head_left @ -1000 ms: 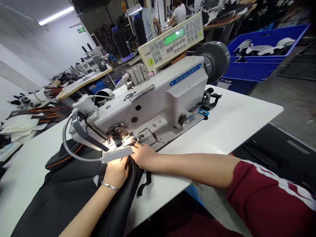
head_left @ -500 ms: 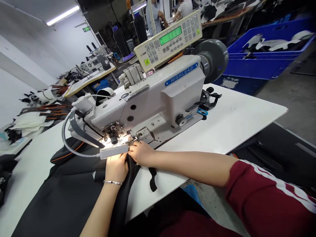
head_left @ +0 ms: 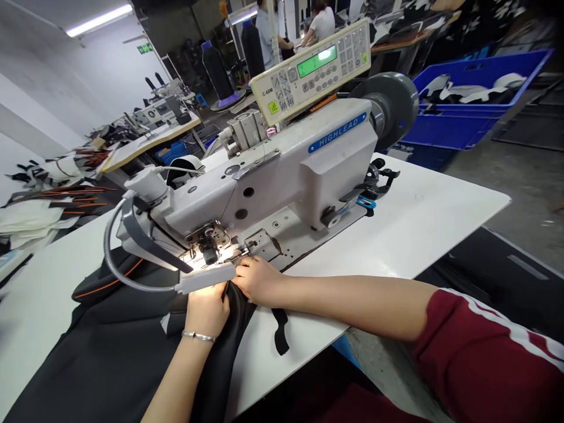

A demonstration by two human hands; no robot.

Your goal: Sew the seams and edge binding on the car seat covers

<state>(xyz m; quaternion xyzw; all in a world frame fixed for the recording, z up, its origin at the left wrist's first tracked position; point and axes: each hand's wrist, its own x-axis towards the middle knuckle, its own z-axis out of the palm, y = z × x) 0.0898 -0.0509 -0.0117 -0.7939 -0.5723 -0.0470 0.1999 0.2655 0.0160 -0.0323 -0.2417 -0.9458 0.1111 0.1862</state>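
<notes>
A grey sewing machine [head_left: 282,170] stands on a white table [head_left: 414,229]. Black fabric [head_left: 118,352] with an orange seam line lies under its needle area and spreads to the lower left. My left hand [head_left: 207,308], with a thin bracelet at the wrist, is closed on the fabric just below the lit lamp bar [head_left: 205,278]. My right hand [head_left: 255,279] pinches the same fabric edge right beside the presser foot [head_left: 233,255]. A black strap [head_left: 281,330] trails from the fabric over the table near my right forearm.
A control panel [head_left: 312,70] with a green display sits atop the machine. A blue crate [head_left: 467,100] of cut pieces stands at the back right. More sewing tables and piled fabric pieces [head_left: 48,200] lie to the left; other people work far behind.
Both hands stay at the needle gripping the fabric. The black strap has slid further right and hangs lower. The view has shifted slightly.
</notes>
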